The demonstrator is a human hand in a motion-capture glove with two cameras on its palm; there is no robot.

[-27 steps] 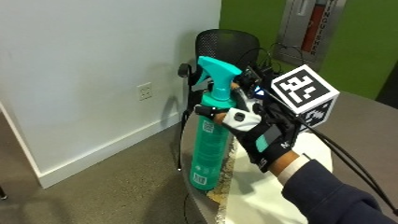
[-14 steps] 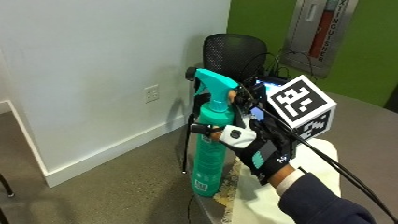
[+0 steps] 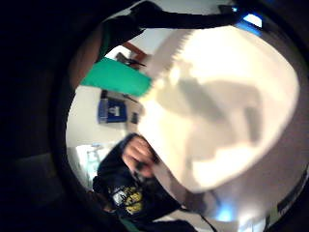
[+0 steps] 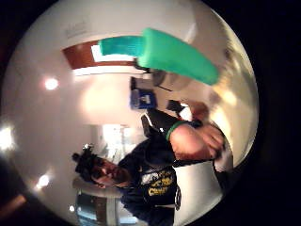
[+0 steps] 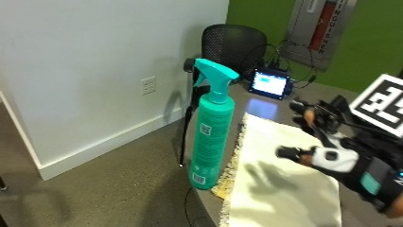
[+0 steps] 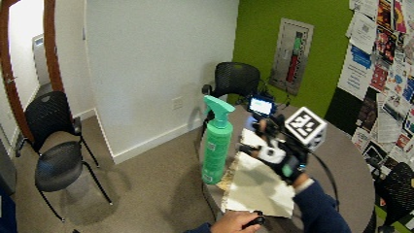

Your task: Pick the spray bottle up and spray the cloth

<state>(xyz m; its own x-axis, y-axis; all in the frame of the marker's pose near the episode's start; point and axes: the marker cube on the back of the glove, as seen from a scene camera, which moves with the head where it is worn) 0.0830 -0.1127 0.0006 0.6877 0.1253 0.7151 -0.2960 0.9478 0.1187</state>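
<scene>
Teal spray bottle [image 5: 209,127] upright at the desk [image 6: 346,160] edge, touching the fringed edge of the cream cloth [image 5: 283,189].

Gloved right hand [image 5: 337,156] above the cloth, well clear of the bottle, grip released with fingers spread, holding nothing. Round grey desk near a white wall [image 5: 94,61] with an outlet [image 5: 149,85]; black mesh chair [image 5: 233,45] and small lit screen [image 5: 271,83] behind; green wall [image 5: 372,42] beyond; grey floor [image 5: 94,189] below.

1. The round gray table [image 5: 372,222] holds a few things.
2. A teal spray bottle [image 5: 210,127] stands up at its edge.
3. A pale cloth [image 5: 283,189] lies flat just beside the bottle.
4. A small lit screen [image 5: 269,83] sits at the far side.
</scene>
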